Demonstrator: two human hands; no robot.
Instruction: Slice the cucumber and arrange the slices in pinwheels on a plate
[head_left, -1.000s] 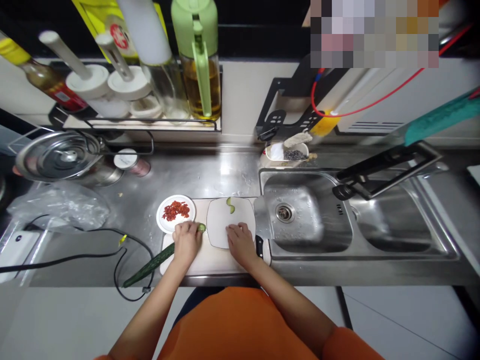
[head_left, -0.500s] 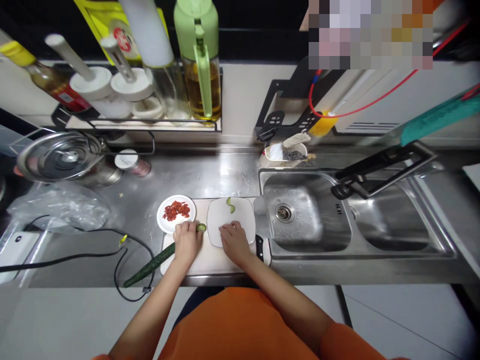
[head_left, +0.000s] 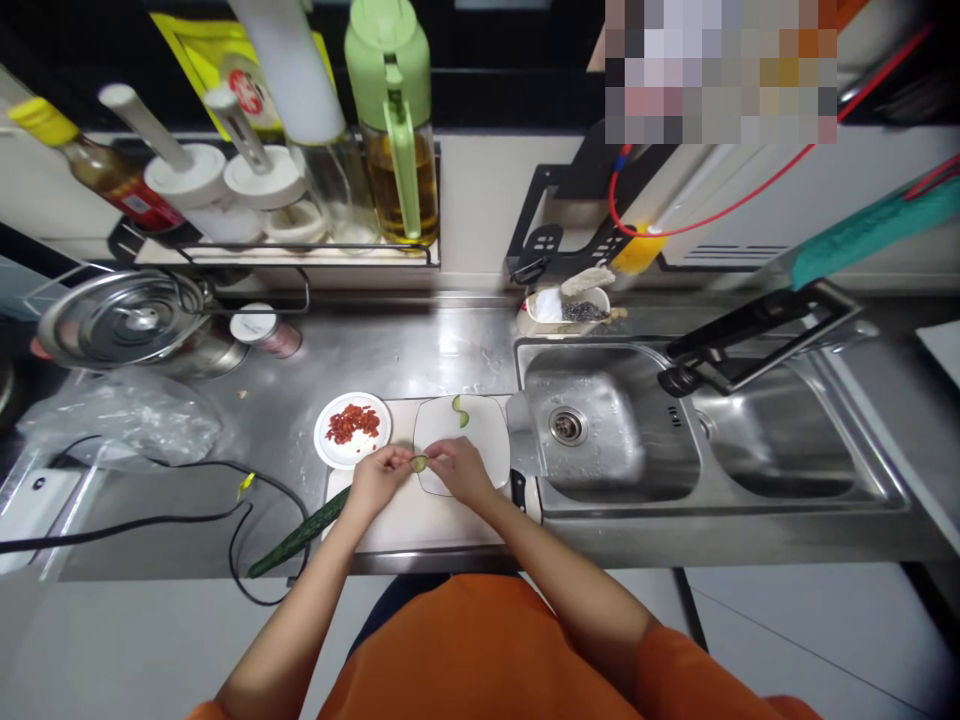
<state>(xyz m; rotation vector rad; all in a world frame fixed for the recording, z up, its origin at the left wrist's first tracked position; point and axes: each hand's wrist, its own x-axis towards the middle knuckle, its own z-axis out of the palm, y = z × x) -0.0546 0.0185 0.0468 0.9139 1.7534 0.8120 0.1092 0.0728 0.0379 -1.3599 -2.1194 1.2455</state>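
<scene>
Between the fingertips of my left hand (head_left: 380, 478) and my right hand (head_left: 459, 468) is a small cucumber slice (head_left: 419, 463), pinched from both sides over the left edge of a white square plate (head_left: 487, 425). Two curved cucumber slices (head_left: 460, 410) lie on that plate near its far edge. The plate rests on a pale cutting board (head_left: 420, 525). A long dark green cucumber (head_left: 300, 538) lies on the left, its right end by my left wrist. Beyond my left hand is a round white plate (head_left: 322, 445) with chopped red pieces and some white bits.
A knife (head_left: 519, 490) lies at the board's right end, its blade towards the double steel sink (head_left: 622, 480). A black cable (head_left: 187, 510) and a plastic bag (head_left: 120, 420) are on the left. Seasoning bottles and an oil jug (head_left: 397, 150) stand on a rack behind.
My left hand has brought the cucumber slice rightward to the square plate's edge. My right hand has moved left from over the plate and now pinches the slice too.
</scene>
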